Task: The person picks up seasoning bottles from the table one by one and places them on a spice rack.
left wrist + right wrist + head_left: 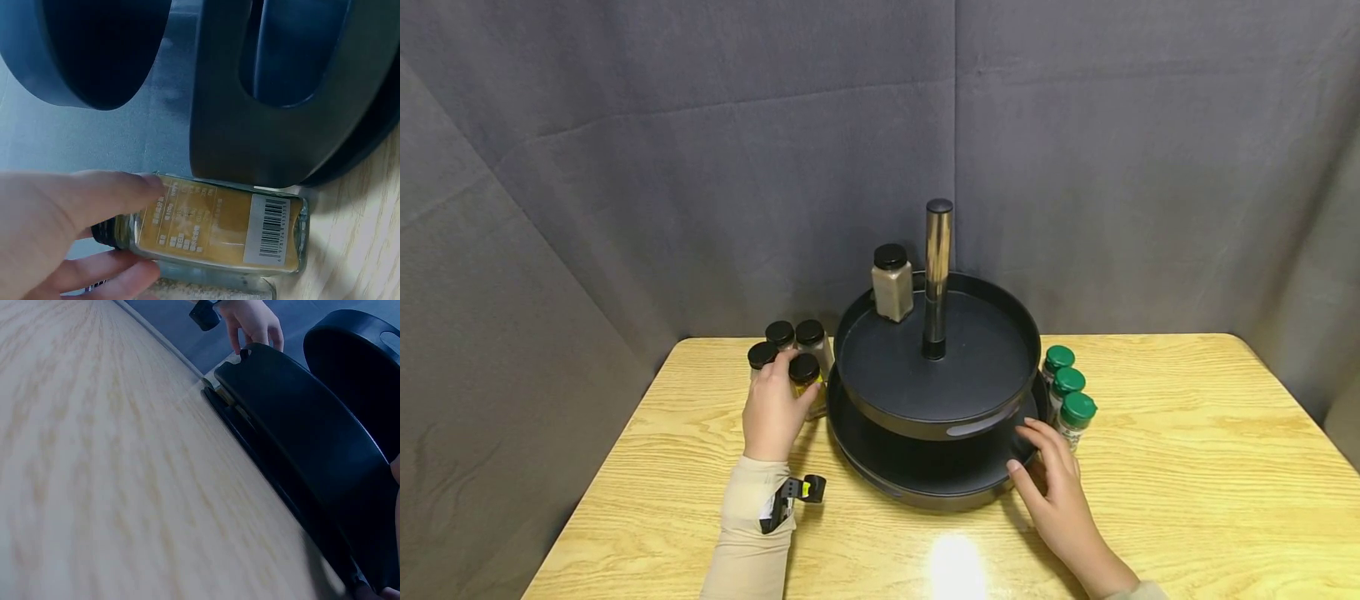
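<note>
My left hand [772, 413] has its thumb and fingers around a black-capped jar [805, 370] left of the two-tier black tray. The left wrist view shows this glass jar [212, 225] with yellow-brown contents and a barcode, the thumb on its label side and fingers beneath. At the lower tier's [917, 492] right front rim is my right hand [1060, 504], fingers bent and spread; its fingertips lie at the rim. On the upper tier [970, 383] one jar of beige powder [892, 290] stands upright, left of the central post [937, 267].
Several other black-capped jars [780, 335] stand beside the left hand. Green-capped jars [1078, 410] stand in a row at the tray's right side. A grey curtain [700, 167] hangs behind the wooden table [1187, 458].
</note>
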The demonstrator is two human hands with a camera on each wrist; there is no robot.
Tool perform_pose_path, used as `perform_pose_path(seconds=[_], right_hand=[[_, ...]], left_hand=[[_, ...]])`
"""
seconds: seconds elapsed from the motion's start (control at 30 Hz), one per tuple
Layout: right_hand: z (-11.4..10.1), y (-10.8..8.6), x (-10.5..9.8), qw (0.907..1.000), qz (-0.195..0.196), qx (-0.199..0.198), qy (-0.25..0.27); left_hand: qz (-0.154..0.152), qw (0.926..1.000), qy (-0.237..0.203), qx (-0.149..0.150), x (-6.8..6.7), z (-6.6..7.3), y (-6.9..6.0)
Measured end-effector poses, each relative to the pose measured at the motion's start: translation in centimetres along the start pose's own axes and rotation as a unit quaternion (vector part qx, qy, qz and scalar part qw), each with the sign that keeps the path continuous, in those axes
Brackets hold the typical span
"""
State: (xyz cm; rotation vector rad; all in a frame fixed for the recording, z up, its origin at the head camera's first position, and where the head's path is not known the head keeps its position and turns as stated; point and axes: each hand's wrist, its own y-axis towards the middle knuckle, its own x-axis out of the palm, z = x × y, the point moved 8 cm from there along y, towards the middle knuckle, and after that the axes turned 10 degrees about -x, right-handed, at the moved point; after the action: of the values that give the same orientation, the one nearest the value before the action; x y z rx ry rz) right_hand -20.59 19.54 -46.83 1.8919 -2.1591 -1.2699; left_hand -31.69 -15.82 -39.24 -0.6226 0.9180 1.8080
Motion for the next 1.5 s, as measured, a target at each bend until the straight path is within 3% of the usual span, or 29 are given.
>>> perform_pose_path(seconds=[0.37, 0.83, 1.5], right_hand=[[0.0, 0.0, -0.1, 0.9999, 0.008, -0.01, -0.001], [0.1, -0.1, -0.1, 0.9999, 0.008, -0.008, -0.002], [0.1, -0.1, 0.0, 0.9999, 0.007, -0.01, -0.003]], left_hand=[[-0.016, 0.9998, 0.003, 0.009, -0.2, 0.0, -0.1], [-0.057, 0.9979, 0.03, -0.004, -0.5, -0.5, 0.1], [-0.098, 0.9951, -0.01, 0.003, -0.4, -1.2, 0.4]])
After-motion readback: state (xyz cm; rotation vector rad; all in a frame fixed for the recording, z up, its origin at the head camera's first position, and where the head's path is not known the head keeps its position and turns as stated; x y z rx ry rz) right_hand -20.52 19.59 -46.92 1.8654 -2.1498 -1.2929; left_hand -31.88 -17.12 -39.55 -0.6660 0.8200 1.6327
